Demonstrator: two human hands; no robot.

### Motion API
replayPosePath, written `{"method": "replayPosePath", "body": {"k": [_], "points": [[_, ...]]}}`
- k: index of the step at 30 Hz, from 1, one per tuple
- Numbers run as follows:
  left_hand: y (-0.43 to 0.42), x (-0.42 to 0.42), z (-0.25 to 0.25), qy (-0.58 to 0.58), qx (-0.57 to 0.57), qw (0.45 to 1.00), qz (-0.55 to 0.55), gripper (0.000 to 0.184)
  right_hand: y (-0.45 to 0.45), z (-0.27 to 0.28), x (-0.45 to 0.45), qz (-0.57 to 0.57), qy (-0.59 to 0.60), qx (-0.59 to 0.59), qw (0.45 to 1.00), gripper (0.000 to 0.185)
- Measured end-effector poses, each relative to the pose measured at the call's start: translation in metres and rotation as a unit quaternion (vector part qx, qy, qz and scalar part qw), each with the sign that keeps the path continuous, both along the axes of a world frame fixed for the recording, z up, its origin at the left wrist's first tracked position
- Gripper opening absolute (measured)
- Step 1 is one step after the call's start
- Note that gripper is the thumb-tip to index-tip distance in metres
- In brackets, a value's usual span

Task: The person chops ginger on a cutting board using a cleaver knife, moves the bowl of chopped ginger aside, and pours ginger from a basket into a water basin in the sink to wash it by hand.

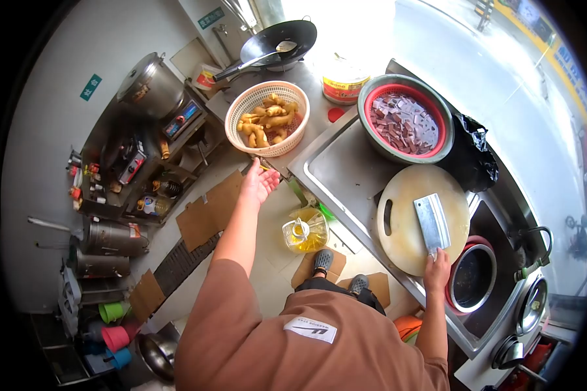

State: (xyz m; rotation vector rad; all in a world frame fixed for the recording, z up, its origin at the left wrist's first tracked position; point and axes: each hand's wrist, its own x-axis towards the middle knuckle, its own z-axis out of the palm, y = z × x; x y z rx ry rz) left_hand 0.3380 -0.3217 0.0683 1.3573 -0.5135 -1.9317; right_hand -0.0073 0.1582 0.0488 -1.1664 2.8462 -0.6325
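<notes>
My left hand (261, 184) is stretched out with its palm up and fingers apart, just below a pink plastic basket (234, 112). Knobbly ginger (267, 120) lies inside that basket. I cannot tell whether a fingertip touches the rim. My right hand (437, 266) is closed round the handle of a cleaver (432, 221), mostly hiding it. The wide blade rests flat on a round cutting board (404, 195) with a slot in its left side. The board sits at the sink's edge.
A red colander (370, 107) in a larger basin holds dark reddish pieces in liquid. Behind the ginger stands a wok (300, 36) with a ladle. A metal pot (473, 277) sits in the sink. On the floor near my feet is a jug of yellow oil (306, 231).
</notes>
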Motion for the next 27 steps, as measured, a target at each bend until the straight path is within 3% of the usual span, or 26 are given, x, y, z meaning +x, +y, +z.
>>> {"method": "replayPosePath", "body": {"k": [2, 5, 7, 8, 11, 15, 18, 19, 20, 22, 27], "points": [[-0.039, -0.019, -0.005, -0.016, 0.013, 0.999, 0.037, 0.097, -0.007, 0.014, 0.011, -0.019, 0.033, -0.005, 0.999, 0.036], [-0.095, -0.016, -0.04, 0.061, 0.06, 0.996, -0.024, 0.091, 0.002, 0.029, 0.034, -0.036, 0.012, -0.037, 0.999, 0.035], [-0.102, -0.024, -0.04, 0.032, 0.065, 0.997, 0.012, 0.076, 0.015, 0.035, 0.057, -0.08, -0.098, -0.065, 0.99, 0.033], [-0.105, -0.027, -0.04, 0.034, 0.061, 0.997, 0.01, 0.043, 0.022, 0.031, 0.068, -0.096, -0.117, -0.099, 0.984, 0.031], [-0.126, -0.017, -0.052, 0.003, 0.03, 0.999, -0.014, 0.025, 0.055, 0.005, 0.095, -0.131, -0.102, -0.099, 0.981, 0.029], [-0.122, 0.015, -0.037, -0.048, 0.004, 0.999, -0.024, 0.009, 0.059, 0.027, 0.119, -0.167, -0.106, -0.108, 0.974, 0.027], [-0.076, 0.061, 0.002, -0.083, 0.014, 0.995, -0.054, 0.011, 0.048, 0.048, 0.122, -0.189, -0.086, -0.164, 0.964, 0.023], [-0.059, 0.082, 0.007, -0.092, -0.042, 0.993, -0.055, 0.01, 0.044, 0.053, 0.121, -0.188, -0.086, -0.187, 0.96, 0.021], [-0.022, 0.074, 0.042, -0.114, -0.045, 0.991, -0.063, 0.007, 0.039, 0.057, 0.117, -0.18, -0.075, -0.201, 0.96, 0.018], [0.018, 0.073, 0.072, -0.108, -0.029, 0.989, -0.092, 0.044, 0.028, 0.069, 0.109, -0.16, -0.094, -0.237, 0.954, 0.018], [0.148, -0.013, 0.146, -0.057, -0.105, 0.978, -0.169, 0.069, 0.024, 0.106, 0.071, -0.071, -0.1, -0.334, 0.935, 0.026]]}}
